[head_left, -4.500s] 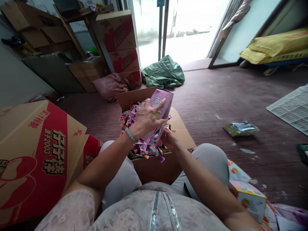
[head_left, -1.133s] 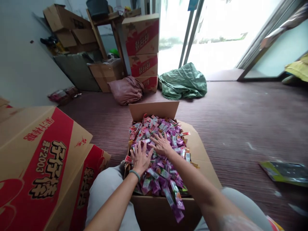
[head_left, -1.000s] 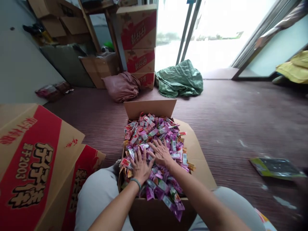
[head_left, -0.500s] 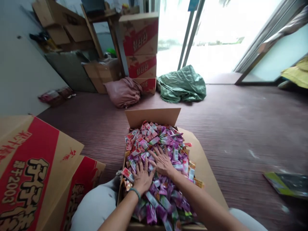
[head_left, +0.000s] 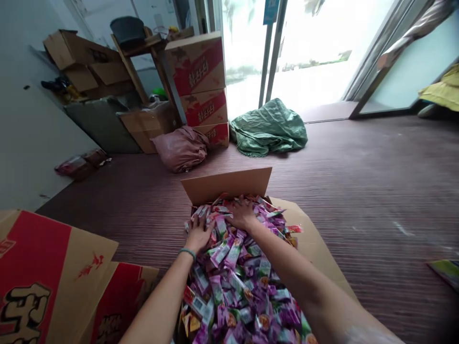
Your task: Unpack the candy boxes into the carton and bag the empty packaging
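A cardboard box (head_left: 229, 184) in front of me is heaped with small wrapped snack packets (head_left: 247, 282), mostly purple, with some red and orange ones. My left hand (head_left: 199, 234), a beaded bracelet on its wrist, lies palm down on the packets at the left side, fingers spread. Near the box's far end, my right hand (head_left: 243, 214) rests on the heap with its fingers stretched out and partly sunk among the packets. Neither hand grips a packet that I can see. The far flap stands up; the right flap (head_left: 315, 239) lies folded outward.
Red-printed cartons (head_left: 53, 277) stand close at my left. Beyond the box lie a brownish-pink sack (head_left: 182, 147) and a green sack (head_left: 270, 128) on the floor. Stacked cartons (head_left: 206, 107) stand by the glass door. A yellow-green packet (head_left: 446, 272) lies at far right.
Both hands have slid forward over the packets to the far end of the box, the left one also a little leftward. The camera view has shifted slightly.
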`<state>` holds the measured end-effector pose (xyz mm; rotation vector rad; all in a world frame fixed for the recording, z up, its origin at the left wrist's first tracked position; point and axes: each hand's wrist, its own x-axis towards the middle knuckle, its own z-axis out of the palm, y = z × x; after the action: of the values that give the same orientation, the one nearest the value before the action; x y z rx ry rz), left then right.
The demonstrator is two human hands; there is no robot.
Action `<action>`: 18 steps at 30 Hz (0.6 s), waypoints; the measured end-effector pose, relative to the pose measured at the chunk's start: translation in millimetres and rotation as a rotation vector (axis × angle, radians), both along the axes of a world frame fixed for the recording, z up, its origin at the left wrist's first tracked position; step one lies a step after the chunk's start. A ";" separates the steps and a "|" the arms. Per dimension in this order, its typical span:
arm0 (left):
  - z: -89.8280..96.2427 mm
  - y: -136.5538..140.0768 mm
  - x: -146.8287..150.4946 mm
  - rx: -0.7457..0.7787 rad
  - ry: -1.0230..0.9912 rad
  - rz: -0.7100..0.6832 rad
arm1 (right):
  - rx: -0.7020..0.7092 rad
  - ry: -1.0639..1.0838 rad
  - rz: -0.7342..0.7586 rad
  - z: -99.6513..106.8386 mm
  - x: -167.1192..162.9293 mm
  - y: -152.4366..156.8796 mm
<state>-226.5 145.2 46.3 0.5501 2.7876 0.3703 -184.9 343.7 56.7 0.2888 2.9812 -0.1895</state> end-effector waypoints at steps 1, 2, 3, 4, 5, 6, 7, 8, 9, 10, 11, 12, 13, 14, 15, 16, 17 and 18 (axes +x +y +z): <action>-13.2 6.3 5.2 -0.015 -0.015 -0.007 | -0.006 -0.004 -0.023 -8.9 4.6 8.5; -25.4 12.0 12.4 -0.025 -0.007 0.009 | -0.009 0.009 -0.023 -15.7 9.8 14.9; -35.5 17.2 20.0 -0.030 0.022 0.032 | -0.008 0.028 -0.015 -19.9 14.1 19.4; -43.1 21.9 26.3 -0.032 0.066 0.050 | -0.007 0.044 -0.009 -22.1 16.7 22.4; -48.5 26.3 30.4 -0.033 0.109 0.059 | -0.006 0.052 -0.009 -22.8 17.1 24.4; -52.2 30.1 32.1 -0.035 0.143 0.061 | -0.006 0.057 -0.015 -22.9 15.5 25.7; -55.1 33.4 31.5 -0.041 0.171 0.060 | -0.006 0.061 -0.026 -23.2 12.3 26.7; -57.9 36.0 29.4 -0.050 0.195 0.059 | -0.009 0.059 -0.037 -24.2 8.3 27.6; -61.0 37.5 26.4 -0.062 0.215 0.060 | -0.017 0.052 -0.045 -26.0 3.9 28.2; -64.5 37.9 23.4 -0.078 0.228 0.062 | -0.029 0.037 -0.049 -28.2 -0.4 28.5; -68.1 37.1 20.5 -0.094 0.230 0.060 | -0.045 0.012 -0.053 -30.2 -4.6 28.6; -71.4 35.2 17.9 -0.107 0.221 0.049 | -0.068 -0.026 -0.062 -30.9 -8.5 28.5; -73.8 32.3 15.4 -0.112 0.200 0.031 | -0.102 -0.080 -0.075 -29.6 -12.1 28.3; -74.7 28.6 12.8 -0.105 0.158 0.015 | -0.144 -0.138 -0.091 -25.3 -15.1 28.1; -73.7 24.4 10.2 -0.086 0.102 0.000 | -0.192 -0.188 -0.107 -17.7 -17.0 27.9; -70.5 19.8 7.5 -0.062 0.039 -0.011 | -0.238 -0.211 -0.117 -6.8 -17.3 27.8; -65.1 14.8 5.1 -0.040 -0.023 -0.022 | -0.275 -0.204 -0.120 6.6 -15.2 27.9; -57.8 9.5 3.2 -0.016 -0.070 -0.030 | -0.295 -0.173 -0.115 21.6 -10.2 28.0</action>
<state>-223.3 154.7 -11.5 0.5641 2.7098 0.3535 -195.1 371.7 78.3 0.4172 2.7190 -0.5789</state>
